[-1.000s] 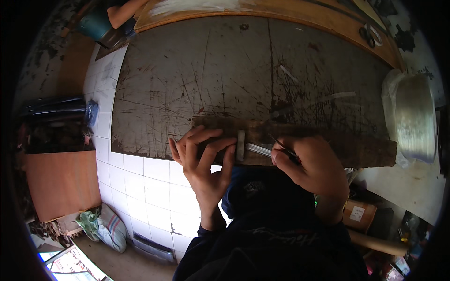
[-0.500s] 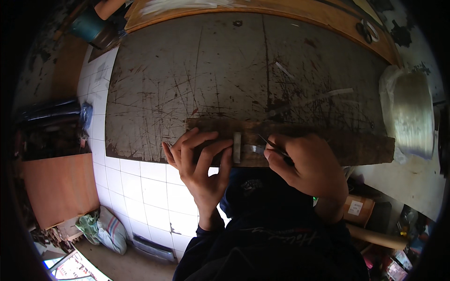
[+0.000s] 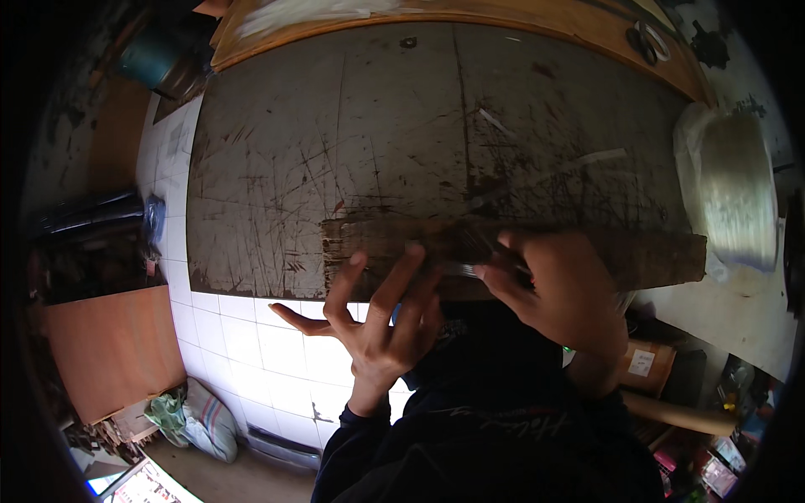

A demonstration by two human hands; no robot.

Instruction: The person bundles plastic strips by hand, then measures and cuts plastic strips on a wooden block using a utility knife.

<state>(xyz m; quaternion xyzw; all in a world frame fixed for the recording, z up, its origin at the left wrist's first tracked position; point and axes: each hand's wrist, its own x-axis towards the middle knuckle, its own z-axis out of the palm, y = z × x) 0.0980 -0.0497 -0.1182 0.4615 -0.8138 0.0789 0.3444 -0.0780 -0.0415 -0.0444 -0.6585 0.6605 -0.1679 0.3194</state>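
Note:
My right hand is closed around a thin dark tool. Its tip is smeared by motion over a dark wooden plank, and its exact kind cannot be told. Between my hands, a small shiny clear strip lies against the plank, close to my right fingertips. My left hand reaches over the plank's near edge with its fingers spread apart. Its inner fingertips come near the left end of the strip, while the thumb is mostly hidden.
The plank lies along the near edge of a scratched grey tabletop. A loose pale strip lies farther back. At right stands a plastic-wrapped roll of clear material. Tape rolls rest on a wooden board at the far right.
My left hand has shifted slightly nearer me, its fingers spreading wider. The short whitish piece beside its fingertip no longer shows. The tool in my right hand is now blurred. The view has shifted slightly.

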